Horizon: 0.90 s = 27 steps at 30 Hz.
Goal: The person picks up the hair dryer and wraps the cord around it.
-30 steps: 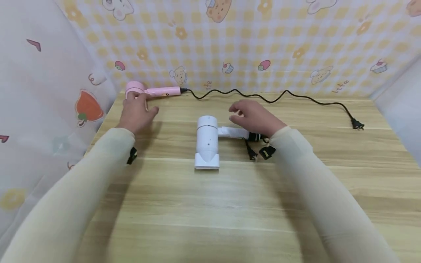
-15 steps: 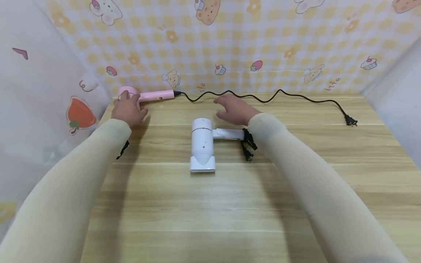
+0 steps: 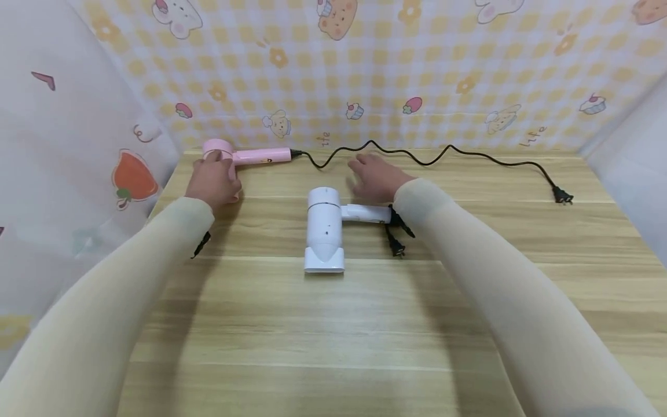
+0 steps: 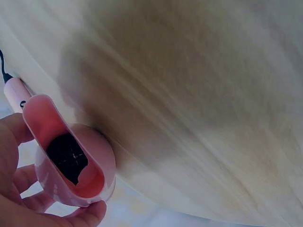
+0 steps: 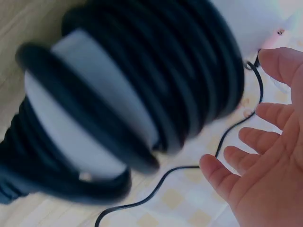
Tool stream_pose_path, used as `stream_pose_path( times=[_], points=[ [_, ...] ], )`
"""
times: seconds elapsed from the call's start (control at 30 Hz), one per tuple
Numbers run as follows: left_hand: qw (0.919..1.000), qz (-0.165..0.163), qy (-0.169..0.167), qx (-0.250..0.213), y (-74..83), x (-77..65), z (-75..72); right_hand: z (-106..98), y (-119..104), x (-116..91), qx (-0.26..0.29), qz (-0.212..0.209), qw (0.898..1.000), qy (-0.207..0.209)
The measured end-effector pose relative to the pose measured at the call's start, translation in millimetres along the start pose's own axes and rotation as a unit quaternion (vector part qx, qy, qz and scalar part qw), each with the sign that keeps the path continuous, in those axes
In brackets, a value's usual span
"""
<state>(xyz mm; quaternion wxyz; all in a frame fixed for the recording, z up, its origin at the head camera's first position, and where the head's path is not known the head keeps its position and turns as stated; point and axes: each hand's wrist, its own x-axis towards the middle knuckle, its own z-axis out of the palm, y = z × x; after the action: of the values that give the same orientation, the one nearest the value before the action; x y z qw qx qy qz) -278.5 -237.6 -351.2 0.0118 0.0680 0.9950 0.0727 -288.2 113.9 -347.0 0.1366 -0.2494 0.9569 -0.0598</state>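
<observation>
A pink hair dryer (image 3: 264,156) lies along the back left of the table, its handle toward the right. My left hand (image 3: 213,180) grips its barrel from above. In the left wrist view the thumb and the fingers (image 4: 92,213) hold opposite sides of the pink nozzle (image 4: 41,113). My right hand (image 3: 377,178) hovers beside the black cord (image 3: 435,162) of the pink dryer, fingers spread and loosely bent, holding nothing. Below it lies a white hair dryer (image 3: 325,229), nozzle toward me. Its own black cord (image 5: 189,71) is coiled round the handle end.
The pink dryer's cord runs in waves along the back of the table (image 3: 333,336) to a black plug (image 3: 563,196) at the right. Another plug (image 3: 397,249) lies beside the white dryer's handle. Patterned cloth (image 3: 312,75) hangs right behind the table, with a pale wall at the left.
The left hand has closed on the pink hair dryer, which has shifted slightly right and toward me. The right hand has moved left and back, nearer the cord. The white dryer stays put.
</observation>
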Motion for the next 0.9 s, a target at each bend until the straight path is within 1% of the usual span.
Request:
stream_pose_path(
  times=[0.1, 0.23, 0.33, 0.43, 0.57, 0.67, 0.8, 0.9],
  points=[
    [1.0000, 0.008, 0.000, 0.001, 9.1, -5.6, 3.7, 3, -4, 2, -0.008, -0.012, 1.000, -0.003],
    [1.0000, 0.000, -0.001, -0.003, 23.0, -12.1, 7.7, 4, -10, 4, -0.019, -0.068, 0.997, 0.039],
    [1.0000, -0.001, 0.000, -0.004, 34.0, -15.7, 9.0, 3, -14, 4, -0.028, -0.091, 0.993, 0.071],
    [1.0000, 0.007, 0.002, -0.003, 42.6, -19.0, 8.8, 1, -16, 2, -0.040, -0.091, 0.992, 0.081],
    [0.9998, 0.015, -0.002, -0.009, 51.2, -22.9, 6.6, -1, -16, 0, -0.087, -0.077, 0.990, 0.081],
    [0.9997, 0.017, -0.015, -0.010, 55.1, -24.7, 4.9, -2, -14, -1, -0.107, -0.057, 0.991, 0.064],
    [0.9995, 0.006, -0.027, -0.013, 54.6, -25.3, 2.6, -2, -12, -3, -0.104, -0.025, 0.994, 0.037],
    [0.9993, 0.001, -0.033, -0.015, 52.5, -22.5, -0.4, -2, -11, -3, -0.103, -0.003, 0.994, 0.023]
  ],
)
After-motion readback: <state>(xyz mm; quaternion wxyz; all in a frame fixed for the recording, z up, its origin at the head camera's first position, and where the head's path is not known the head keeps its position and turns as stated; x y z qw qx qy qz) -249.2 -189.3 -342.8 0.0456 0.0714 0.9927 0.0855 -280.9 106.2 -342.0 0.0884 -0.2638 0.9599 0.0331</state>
